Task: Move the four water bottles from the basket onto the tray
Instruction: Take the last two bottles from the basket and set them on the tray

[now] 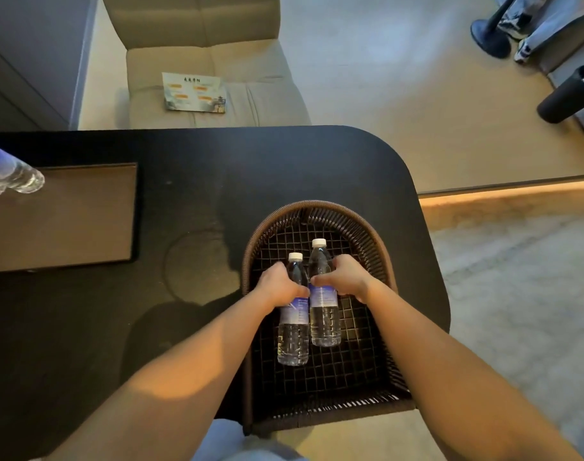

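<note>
Fingers of my left hand (277, 287) wrap the shorter-looking bottle (294, 327) while my right hand (342, 277) clasps the other bottle (323, 314), both upright side by side inside the woven basket (317, 207), well apart from the brown tray (67, 217) at left.

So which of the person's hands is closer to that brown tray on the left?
Left. The left hand, gripping a bottle in the basket, sits on the side facing the tray. The right hand grips the other bottle, farther from the tray.
</note>
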Motion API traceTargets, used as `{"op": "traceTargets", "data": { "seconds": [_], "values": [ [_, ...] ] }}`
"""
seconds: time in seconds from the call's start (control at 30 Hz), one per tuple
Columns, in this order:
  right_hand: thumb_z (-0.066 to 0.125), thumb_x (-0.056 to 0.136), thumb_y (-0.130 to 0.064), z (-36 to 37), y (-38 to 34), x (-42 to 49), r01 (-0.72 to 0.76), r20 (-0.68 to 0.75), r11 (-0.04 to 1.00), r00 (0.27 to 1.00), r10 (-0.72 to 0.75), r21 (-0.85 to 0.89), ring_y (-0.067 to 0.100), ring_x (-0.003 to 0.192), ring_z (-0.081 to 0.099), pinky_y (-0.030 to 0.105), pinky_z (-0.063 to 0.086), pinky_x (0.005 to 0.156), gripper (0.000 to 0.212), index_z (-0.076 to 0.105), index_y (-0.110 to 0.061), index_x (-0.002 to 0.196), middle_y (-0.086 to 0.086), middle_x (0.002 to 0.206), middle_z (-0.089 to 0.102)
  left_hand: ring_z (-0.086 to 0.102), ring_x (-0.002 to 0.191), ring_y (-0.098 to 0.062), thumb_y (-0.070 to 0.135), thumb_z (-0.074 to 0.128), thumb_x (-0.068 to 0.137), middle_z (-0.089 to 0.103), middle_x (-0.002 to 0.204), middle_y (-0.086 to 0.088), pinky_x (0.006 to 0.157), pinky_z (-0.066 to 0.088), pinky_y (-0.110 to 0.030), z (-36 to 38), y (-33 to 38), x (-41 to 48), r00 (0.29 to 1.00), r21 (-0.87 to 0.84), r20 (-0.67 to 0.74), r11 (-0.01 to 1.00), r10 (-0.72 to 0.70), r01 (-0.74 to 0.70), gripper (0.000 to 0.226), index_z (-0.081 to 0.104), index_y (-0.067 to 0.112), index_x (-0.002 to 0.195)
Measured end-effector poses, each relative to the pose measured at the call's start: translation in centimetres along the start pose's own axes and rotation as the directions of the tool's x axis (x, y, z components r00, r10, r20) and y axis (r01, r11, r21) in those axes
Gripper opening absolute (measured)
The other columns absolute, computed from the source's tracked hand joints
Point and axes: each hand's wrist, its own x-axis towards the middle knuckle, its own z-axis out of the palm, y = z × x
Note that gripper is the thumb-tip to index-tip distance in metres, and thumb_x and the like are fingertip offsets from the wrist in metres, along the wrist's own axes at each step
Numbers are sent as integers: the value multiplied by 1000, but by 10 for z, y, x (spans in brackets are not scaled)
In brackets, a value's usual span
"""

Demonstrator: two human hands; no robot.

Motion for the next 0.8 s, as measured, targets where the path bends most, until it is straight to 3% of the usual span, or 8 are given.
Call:
{"op": "traceTargets", "data": {
  "seconds": [0.07,0.2,0.3,0.4,0.47,0.6,0.7,0.8],
  "values": [
    [90,73,-27,1,6,-5,19,2,999,1000,-19,42,21,92,77,44,64,85,47,66,-12,111,7,104,76,65,103,-21,24,91,72,65,115,-3,87,59,-41,0,-1,-6,1000,-12,-14,1000,28,-28,61,56,17,123],
    [87,79,-21,0,11,-35,154,-43,985,988,-151,80,17,99,72,34,60,83,55,56,-15,123,4,113,71,65,105,-18,23,87,80,65,117,-1,80,57,-33,-2,-6,-21,989,12,-22,990,143,-143,61,52,19,129],
    [87,80,-25,-1,19,-63,253,-45,965,967,-251,74,14,102,71,36,61,87,57,55,-19,126,1,115,70,67,103,-14,27,88,78,67,115,4,82,58,-32,-6,-14,-38,967,38,-22,967,253,-252,65,51,22,132],
    [88,77,-34,5,28,-91,334,-124,941,937,-326,49,11,103,71,37,60,89,57,56,-24,124,-3,114,71,68,100,-10,28,90,75,69,111,6,81,58,-31,-5,-24,-62,933,11,-57,935,354,-354,68,53,23,132],
    [88,78,-27,12,33,-109,365,-191,931,916,-352,34,9,102,70,36,59,89,56,56,-24,123,-4,113,71,69,98,-6,28,91,73,72,108,8,84,60,-33,-1,-33,-79,909,-32,-95,912,405,-410,65,58,23,129],
    [86,82,-19,28,36,-147,450,-322,893,848,-422,16,-4,101,68,19,55,84,58,55,-21,130,-11,113,69,73,89,-3,33,90,72,77,95,9,83,63,-38,6,-48,-113,864,-68,-134,865,485,-497,40,72,30,107],
    [84,85,-20,39,31,-175,513,-394,858,789,-471,2,-5,100,66,15,50,84,57,54,-27,132,-22,113,65,72,88,-4,33,90,72,76,92,10,80,63,-34,7,-52,-140,819,-57,-209,829,535,-556,37,71,29,103],
    [85,85,-23,45,17,-204,564,-451,826,731,-511,-21,-10,99,60,11,45,86,59,52,-28,133,-23,114,60,68,89,-1,25,91,72,71,92,14,79,56,-26,-1,-53,-167,753,-57,-299,777,586,-627,44,68,27,109]
  ]
}}
